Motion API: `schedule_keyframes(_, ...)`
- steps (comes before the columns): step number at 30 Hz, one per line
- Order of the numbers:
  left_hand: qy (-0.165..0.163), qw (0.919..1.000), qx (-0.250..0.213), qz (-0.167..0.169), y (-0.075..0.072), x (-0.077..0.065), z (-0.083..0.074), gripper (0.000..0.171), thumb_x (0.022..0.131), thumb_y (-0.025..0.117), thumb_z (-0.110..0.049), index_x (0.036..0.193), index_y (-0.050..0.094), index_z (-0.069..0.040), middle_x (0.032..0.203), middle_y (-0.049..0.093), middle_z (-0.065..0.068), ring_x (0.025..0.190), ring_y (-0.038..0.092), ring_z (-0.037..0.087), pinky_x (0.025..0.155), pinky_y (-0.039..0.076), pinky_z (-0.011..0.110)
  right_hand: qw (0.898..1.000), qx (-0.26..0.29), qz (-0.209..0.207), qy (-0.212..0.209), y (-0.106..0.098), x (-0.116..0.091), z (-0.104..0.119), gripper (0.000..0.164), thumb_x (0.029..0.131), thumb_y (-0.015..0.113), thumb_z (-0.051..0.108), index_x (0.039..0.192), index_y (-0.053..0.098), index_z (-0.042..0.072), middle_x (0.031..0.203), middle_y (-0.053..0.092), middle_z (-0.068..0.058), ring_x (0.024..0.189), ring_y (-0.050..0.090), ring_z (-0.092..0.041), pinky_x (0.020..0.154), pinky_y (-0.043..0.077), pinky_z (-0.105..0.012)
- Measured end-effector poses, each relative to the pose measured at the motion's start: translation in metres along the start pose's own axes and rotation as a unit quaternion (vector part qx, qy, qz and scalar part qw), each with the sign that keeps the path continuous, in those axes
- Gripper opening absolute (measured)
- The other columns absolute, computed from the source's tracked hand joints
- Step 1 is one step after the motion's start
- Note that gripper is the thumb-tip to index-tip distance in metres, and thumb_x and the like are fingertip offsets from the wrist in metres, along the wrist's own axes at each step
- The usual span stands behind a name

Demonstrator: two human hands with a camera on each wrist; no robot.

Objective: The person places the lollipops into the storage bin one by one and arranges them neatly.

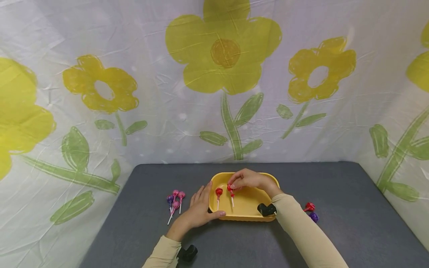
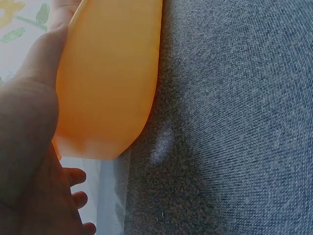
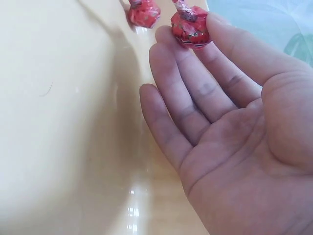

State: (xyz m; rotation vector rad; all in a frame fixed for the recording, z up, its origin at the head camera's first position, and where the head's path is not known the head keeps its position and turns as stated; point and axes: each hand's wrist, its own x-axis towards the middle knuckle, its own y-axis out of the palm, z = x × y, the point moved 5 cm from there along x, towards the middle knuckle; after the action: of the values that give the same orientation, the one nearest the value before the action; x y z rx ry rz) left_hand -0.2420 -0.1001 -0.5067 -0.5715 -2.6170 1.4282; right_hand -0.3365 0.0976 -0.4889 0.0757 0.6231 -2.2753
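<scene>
Sleeves of pale beige cover both forearms at the near edge of the view, each with a black device at the wrist. The left hand lies against the left end of a yellow tray, its fingers extended along the outside and its thumb at the near rim; this grip is released, steadying contact without curling round anything. To the right of the tray, a red lollipop and a purple lollipop lie close together on the dark grey surface. To its left, beyond the left wrist, three pink lollipops and a second purple lollipop form a loose cluster. Inside the tray, toward its left end, rests one red-wrapped lollipop, its stick pointing to the near side. Just right of it, the right hand reaches over the tray; its grip pinches another red-wrapped lollipop by the head between thumb and fingertips, the stick directed nearward. Behind the surface hangs a white cloth printed with yellow flowers and green leaves.
</scene>
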Motion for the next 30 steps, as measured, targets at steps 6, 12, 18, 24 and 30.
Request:
schedule_keyframes(6,-0.001,1.0000,-0.002,-0.002,0.002,0.001,0.001,0.119,0.080,0.067,-0.069,0.160,0.000,-0.011,0.166,0.016,0.015,0.153,0.012,0.043,0.119,0.011,0.069,1.000,0.002,-0.004,0.001,0.002,0.001,-0.001,0.026,0.094,0.066,0.022,0.114,0.071,0.007,0.099,0.075,-0.004,0.092,0.068,-0.024,0.084,0.057,-0.034)
schedule_keyframes(12,-0.002,1.0000,-0.003,-0.001,0.001,0.001,0.000,0.119,0.080,0.067,-0.067,0.160,0.000,-0.012,0.166,0.017,0.015,0.153,0.013,0.043,0.119,0.011,0.069,1.000,0.029,-0.002,0.002,0.003,0.000,-0.003,0.029,0.095,0.065,0.020,0.120,0.068,0.006,0.106,0.075,-0.005,0.096,0.070,-0.020,0.090,0.058,-0.038)
schedule_keyframes(18,-0.001,1.0000,-0.006,-0.003,0.000,0.001,0.000,0.119,0.080,0.068,-0.067,0.160,0.000,-0.012,0.166,0.018,0.016,0.153,0.012,0.043,0.119,0.011,0.069,1.000,0.030,0.007,0.006,0.005,-0.001,-0.005,0.033,0.096,0.064,0.021,0.125,0.067,0.005,0.113,0.073,-0.008,0.101,0.069,-0.021,0.093,0.057,-0.040)
schedule_keyframes(24,0.000,1.0000,-0.008,-0.004,0.000,0.001,-0.001,0.118,0.081,0.069,-0.066,0.160,0.000,-0.012,0.166,0.018,0.016,0.153,0.012,0.043,0.119,0.011,0.069,0.999,0.036,0.011,0.010,0.007,0.002,-0.011,0.030,0.096,0.065,0.019,0.121,0.069,0.005,0.106,0.075,-0.004,0.096,0.069,-0.016,0.091,0.057,-0.038)
schedule_keyframes(30,-0.003,0.9999,-0.011,-0.005,0.000,0.001,-0.001,0.116,0.082,0.070,-0.062,0.160,0.001,-0.012,0.166,0.018,0.015,0.153,0.012,0.043,0.119,0.010,0.069,0.999,0.039,0.016,0.008,0.010,0.006,-0.015,0.029,0.094,0.066,0.017,0.119,0.068,0.003,0.103,0.074,-0.003,0.089,0.067,-0.011,0.083,0.057,-0.029)
